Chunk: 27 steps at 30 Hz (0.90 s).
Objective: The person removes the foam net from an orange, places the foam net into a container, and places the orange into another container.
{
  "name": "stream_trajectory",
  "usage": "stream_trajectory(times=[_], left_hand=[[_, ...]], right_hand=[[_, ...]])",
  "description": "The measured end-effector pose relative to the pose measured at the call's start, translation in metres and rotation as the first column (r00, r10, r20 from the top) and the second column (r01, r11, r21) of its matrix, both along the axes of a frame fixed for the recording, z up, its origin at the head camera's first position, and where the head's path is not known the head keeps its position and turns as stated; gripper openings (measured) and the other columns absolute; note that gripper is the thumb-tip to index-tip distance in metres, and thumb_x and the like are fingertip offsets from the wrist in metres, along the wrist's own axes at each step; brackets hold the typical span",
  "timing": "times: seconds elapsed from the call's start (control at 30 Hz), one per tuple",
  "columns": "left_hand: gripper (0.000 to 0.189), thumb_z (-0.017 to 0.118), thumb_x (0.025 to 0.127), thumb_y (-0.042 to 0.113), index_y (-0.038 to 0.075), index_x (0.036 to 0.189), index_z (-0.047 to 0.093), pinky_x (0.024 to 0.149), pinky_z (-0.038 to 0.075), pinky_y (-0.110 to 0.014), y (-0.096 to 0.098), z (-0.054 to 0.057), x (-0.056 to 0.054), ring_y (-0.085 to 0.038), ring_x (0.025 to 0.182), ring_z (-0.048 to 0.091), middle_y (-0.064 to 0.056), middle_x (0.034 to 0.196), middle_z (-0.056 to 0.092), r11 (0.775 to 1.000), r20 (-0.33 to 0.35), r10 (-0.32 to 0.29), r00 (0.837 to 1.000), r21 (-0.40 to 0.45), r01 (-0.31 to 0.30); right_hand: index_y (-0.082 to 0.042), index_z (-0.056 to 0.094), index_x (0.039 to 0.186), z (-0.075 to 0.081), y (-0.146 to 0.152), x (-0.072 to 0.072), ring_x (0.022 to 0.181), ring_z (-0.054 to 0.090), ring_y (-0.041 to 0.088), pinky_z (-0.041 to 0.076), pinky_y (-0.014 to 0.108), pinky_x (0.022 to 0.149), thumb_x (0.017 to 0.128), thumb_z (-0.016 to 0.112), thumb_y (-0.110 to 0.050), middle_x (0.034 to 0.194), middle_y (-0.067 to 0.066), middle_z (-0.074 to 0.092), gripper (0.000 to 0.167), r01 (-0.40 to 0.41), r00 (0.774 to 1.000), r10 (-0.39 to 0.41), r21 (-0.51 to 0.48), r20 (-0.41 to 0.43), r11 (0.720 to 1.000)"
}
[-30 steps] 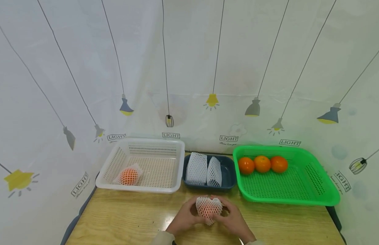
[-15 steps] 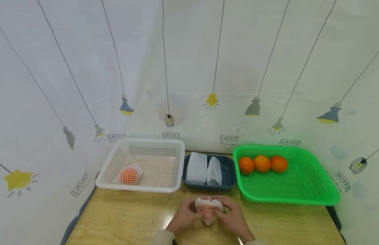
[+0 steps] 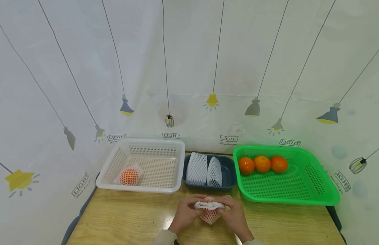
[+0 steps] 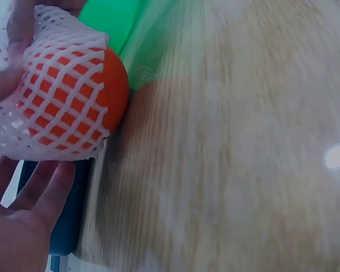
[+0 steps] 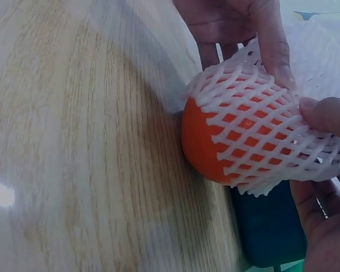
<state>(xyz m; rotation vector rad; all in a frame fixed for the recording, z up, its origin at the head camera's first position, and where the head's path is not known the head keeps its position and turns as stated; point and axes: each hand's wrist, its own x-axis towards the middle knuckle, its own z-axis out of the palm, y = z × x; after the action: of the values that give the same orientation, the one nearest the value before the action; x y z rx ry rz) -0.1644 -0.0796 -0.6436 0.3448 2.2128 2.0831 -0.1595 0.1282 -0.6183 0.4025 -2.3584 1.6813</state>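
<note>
In the head view an orange [image 3: 210, 217] sits inside a white foam net sleeve [image 3: 209, 205], low over the front of the table. My left hand [image 3: 186, 212] grips the sleeve from the left and my right hand [image 3: 234, 213] grips it from the right. Both thumbs press on the netting near the sleeve's mouth, with the other fingers under and behind it. The left wrist view shows the bare end of the orange [image 4: 118, 90] sticking out of the mesh. That same bare side of the orange [image 5: 203, 144] faces the wood in the right wrist view.
Behind the hands, a dark blue tray [image 3: 228, 170] holds white foam sleeves [image 3: 196, 168]. To its left, a white basket [image 3: 160, 189] contains one netted orange [image 3: 129, 176]. At the right, a green basket [image 3: 287, 200] has three bare oranges [image 3: 262, 164]. A printed curtain [image 3: 189, 68] hangs behind.
The sleeve's mouth has turned from facing up into a flattened, folded band across the orange. Both hands have shifted slightly with it; the baskets and tray stay put.
</note>
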Motion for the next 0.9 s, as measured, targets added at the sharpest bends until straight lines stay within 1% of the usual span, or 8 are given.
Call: stream_trajectory(times=[0.17, 0.3, 0.4, 0.5, 0.6, 0.7, 0.73, 0.9], left_hand=[[0.033, 0.084, 0.084, 0.014, 0.011, 0.117, 0.078, 0.101, 0.053, -0.021, 0.001, 0.000, -0.002, -0.019, 0.123, 0.066, -0.008, 0.129, 0.072, 0.999, -0.014, 0.027, 1.000, -0.034, -0.028], [0.044, 0.083, 0.086, 0.024, 0.016, 0.128, 0.072, 0.096, 0.055, -0.022, -0.001, -0.001, -0.002, -0.013, 0.117, 0.067, -0.004, 0.129, 0.072, 0.995, -0.018, 0.015, 1.000, -0.095, -0.017], [0.053, 0.083, 0.085, 0.031, 0.020, 0.134, 0.067, 0.100, 0.052, -0.023, -0.004, -0.003, -0.001, -0.009, 0.117, 0.065, 0.000, 0.131, 0.071, 0.991, -0.011, -0.004, 1.000, -0.134, 0.003], [0.063, 0.087, 0.082, 0.030, 0.023, 0.139, 0.062, 0.105, 0.049, -0.024, -0.007, -0.007, 0.001, -0.009, 0.122, 0.062, 0.000, 0.135, 0.067, 0.991, -0.003, -0.051, 0.999, -0.125, 0.051], [0.077, 0.090, 0.079, 0.020, 0.022, 0.146, 0.054, 0.109, 0.047, -0.023, -0.008, -0.012, 0.003, -0.013, 0.128, 0.059, -0.003, 0.141, 0.062, 0.989, 0.007, -0.134, 0.991, -0.059, 0.134], [0.080, 0.090, 0.078, 0.016, 0.022, 0.148, 0.050, 0.109, 0.047, -0.022, -0.006, -0.014, 0.004, -0.014, 0.129, 0.059, -0.004, 0.144, 0.059, 0.983, 0.024, -0.182, 0.983, -0.010, 0.182], [0.079, 0.090, 0.079, 0.016, 0.022, 0.147, 0.051, 0.108, 0.048, -0.023, -0.005, -0.015, 0.004, -0.014, 0.129, 0.059, -0.004, 0.143, 0.060, 0.983, 0.028, -0.186, 0.982, -0.004, 0.186], [0.066, 0.090, 0.078, 0.023, 0.025, 0.138, 0.061, 0.102, 0.051, -0.024, -0.001, -0.011, 0.006, -0.010, 0.119, 0.062, 0.000, 0.133, 0.066, 0.992, 0.037, -0.107, 0.994, -0.067, 0.109]], right_hand=[[-0.012, 0.082, 0.102, 0.001, 0.001, 0.000, 0.091, 0.066, 0.006, 0.053, 0.017, 0.079, 0.076, 0.084, 0.004, 0.096, 0.002, 0.079, 0.030, -0.001, 0.999, 0.001, 0.010, -0.034, 1.000], [-0.012, 0.077, 0.118, 0.000, 0.005, -0.001, 0.108, 0.064, 0.008, 0.052, 0.018, 0.092, 0.080, 0.087, -0.009, 0.116, 0.000, 0.077, 0.040, -0.041, 0.999, 0.041, 0.051, -0.004, 0.998], [-0.016, 0.070, 0.132, -0.002, 0.008, -0.002, 0.122, 0.060, 0.008, 0.052, 0.022, 0.098, 0.080, 0.089, -0.022, 0.134, -0.002, 0.070, 0.056, -0.088, 0.993, 0.080, 0.088, 0.088, 0.992], [-0.021, 0.064, 0.139, -0.005, 0.011, -0.003, 0.127, 0.057, 0.007, 0.052, 0.026, 0.100, 0.077, 0.091, -0.029, 0.142, -0.004, 0.064, 0.068, -0.124, 0.968, 0.099, 0.096, 0.230, 0.988], [-0.024, 0.062, 0.141, -0.007, 0.011, -0.004, 0.128, 0.056, 0.009, 0.051, 0.029, 0.104, 0.075, 0.092, -0.029, 0.143, -0.005, 0.063, 0.072, -0.133, 0.934, 0.093, 0.095, 0.344, 0.987], [-0.022, 0.064, 0.138, -0.008, 0.011, -0.004, 0.127, 0.058, 0.014, 0.052, 0.032, 0.104, 0.076, 0.092, -0.026, 0.139, -0.004, 0.065, 0.068, -0.119, 0.921, 0.077, 0.088, 0.381, 0.989], [-0.022, 0.065, 0.137, -0.008, 0.010, -0.003, 0.127, 0.058, 0.015, 0.052, 0.033, 0.104, 0.076, 0.092, -0.026, 0.138, -0.003, 0.066, 0.066, -0.110, 0.921, 0.068, 0.088, 0.382, 0.990], [-0.024, 0.070, 0.128, -0.008, 0.009, -0.002, 0.123, 0.061, 0.012, 0.053, 0.034, 0.105, 0.075, 0.092, -0.025, 0.130, -0.007, 0.069, 0.058, -0.074, 0.937, 0.043, 0.078, 0.346, 0.994]])
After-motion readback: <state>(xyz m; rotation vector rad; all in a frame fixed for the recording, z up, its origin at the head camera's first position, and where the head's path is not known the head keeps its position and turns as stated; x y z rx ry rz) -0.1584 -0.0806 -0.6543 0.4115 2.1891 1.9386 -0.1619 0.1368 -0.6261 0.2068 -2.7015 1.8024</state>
